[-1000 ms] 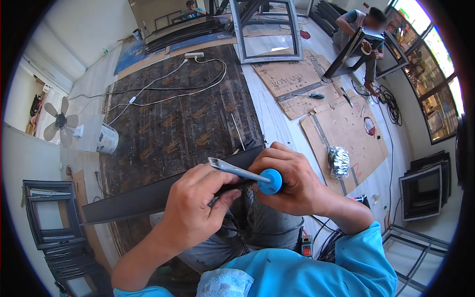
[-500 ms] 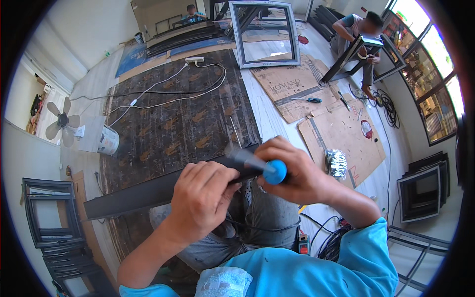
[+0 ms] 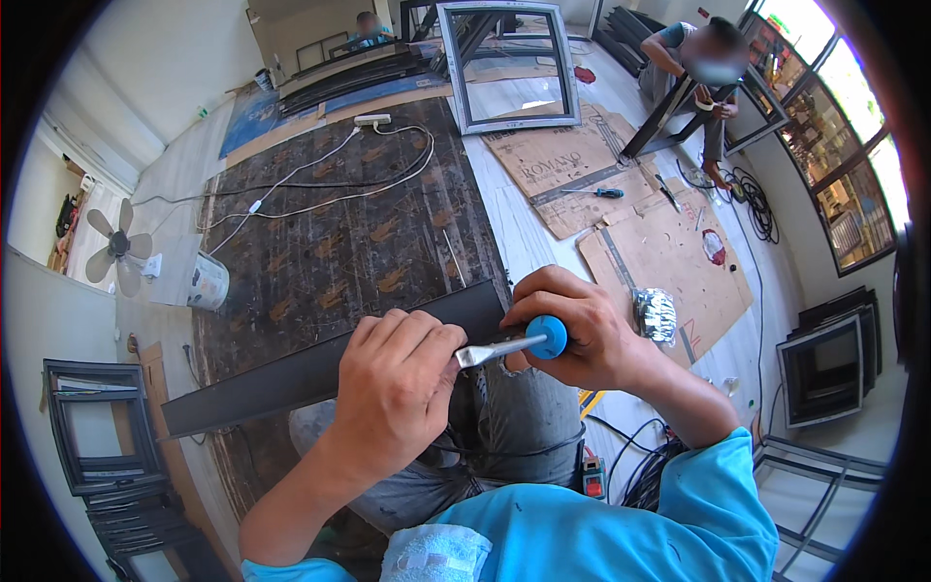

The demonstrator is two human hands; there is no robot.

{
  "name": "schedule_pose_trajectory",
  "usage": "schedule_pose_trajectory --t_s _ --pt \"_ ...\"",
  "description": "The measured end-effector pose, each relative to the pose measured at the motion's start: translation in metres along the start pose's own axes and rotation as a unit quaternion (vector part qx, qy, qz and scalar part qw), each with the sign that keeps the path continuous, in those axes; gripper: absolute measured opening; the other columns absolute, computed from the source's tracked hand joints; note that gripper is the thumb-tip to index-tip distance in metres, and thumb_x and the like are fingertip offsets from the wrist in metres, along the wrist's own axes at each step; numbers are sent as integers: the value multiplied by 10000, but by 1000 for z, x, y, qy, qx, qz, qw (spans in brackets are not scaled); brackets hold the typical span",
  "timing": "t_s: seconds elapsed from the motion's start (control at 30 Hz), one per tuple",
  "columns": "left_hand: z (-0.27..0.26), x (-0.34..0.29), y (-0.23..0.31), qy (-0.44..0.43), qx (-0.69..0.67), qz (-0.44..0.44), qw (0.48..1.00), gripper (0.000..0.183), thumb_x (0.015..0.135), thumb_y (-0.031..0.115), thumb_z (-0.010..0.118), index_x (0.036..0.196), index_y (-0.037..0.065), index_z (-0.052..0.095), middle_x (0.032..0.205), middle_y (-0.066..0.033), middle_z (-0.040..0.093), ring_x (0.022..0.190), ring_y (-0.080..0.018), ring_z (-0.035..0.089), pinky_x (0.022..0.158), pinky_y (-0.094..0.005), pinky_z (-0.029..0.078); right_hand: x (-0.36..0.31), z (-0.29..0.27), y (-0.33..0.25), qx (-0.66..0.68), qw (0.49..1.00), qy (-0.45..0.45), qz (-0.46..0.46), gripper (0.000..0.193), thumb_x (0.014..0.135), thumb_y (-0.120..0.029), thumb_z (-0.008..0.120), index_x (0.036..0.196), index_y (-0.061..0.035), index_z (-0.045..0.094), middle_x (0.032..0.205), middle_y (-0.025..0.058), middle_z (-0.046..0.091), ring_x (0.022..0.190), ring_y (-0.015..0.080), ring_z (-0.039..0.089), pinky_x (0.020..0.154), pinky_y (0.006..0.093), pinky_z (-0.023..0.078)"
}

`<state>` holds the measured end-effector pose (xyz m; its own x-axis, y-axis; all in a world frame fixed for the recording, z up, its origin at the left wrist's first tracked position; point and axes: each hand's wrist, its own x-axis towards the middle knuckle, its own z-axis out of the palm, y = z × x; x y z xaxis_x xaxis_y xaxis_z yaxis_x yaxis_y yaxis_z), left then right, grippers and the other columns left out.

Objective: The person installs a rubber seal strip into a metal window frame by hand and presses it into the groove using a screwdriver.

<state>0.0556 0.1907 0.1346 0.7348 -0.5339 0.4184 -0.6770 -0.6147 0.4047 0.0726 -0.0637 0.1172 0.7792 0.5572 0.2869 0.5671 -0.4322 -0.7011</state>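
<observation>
My left hand [image 3: 393, 393] is closed round the lower edge of a long dark grey metal bar [image 3: 276, 373], which lies slanting across my lap. In my right hand [image 3: 587, 335] is a tool with a round blue end and a grey metal shaft [image 3: 499, 349] that widens to a flat tip. The flat tip meets the fingertips of my left hand, beside the bar; whether it touches the bar I cannot tell. My right fingers wrap the tool close to the bar's right end, and they hide part of the handle.
A dark patterned board [image 3: 330, 242] lies ahead, with a white power strip [image 3: 372, 119] and cables. Cardboard [image 3: 669, 262] on the right bears a screwdriver [image 3: 609, 193] and a foil packet [image 3: 654, 316]. A grey frame [image 3: 572, 73] stands behind. Another person [image 3: 693, 68] works at far right.
The tool's metal shaft, blurred and pointing up to the left before, has swung down toward my left fingertips. My left hand stays on the bar.
</observation>
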Motion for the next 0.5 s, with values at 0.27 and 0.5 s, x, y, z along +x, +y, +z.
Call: schedule_pose_trajectory --t_s 0.27,0.5 --pt "-34 -11 0 -72 -93 -160 980 205 888 81 738 1071 -1 698 957 -155 691 898 -326 678 823 -414 527 3 -4 5 39 999 -18 -2 362 725 -62 777 1074 -40 684 997 132 635 958 342 665 807 431 548" --pt "-50 -10 -12 -33 -143 -197 969 138 899 -11 685 1035 -18 704 939 -154 691 821 -311 693 758 -355 530 21 -11 -5 -46 999 -13 18 303 762 -82 763 1053 -25 701 983 137 650 942 326 657 780 417 544"
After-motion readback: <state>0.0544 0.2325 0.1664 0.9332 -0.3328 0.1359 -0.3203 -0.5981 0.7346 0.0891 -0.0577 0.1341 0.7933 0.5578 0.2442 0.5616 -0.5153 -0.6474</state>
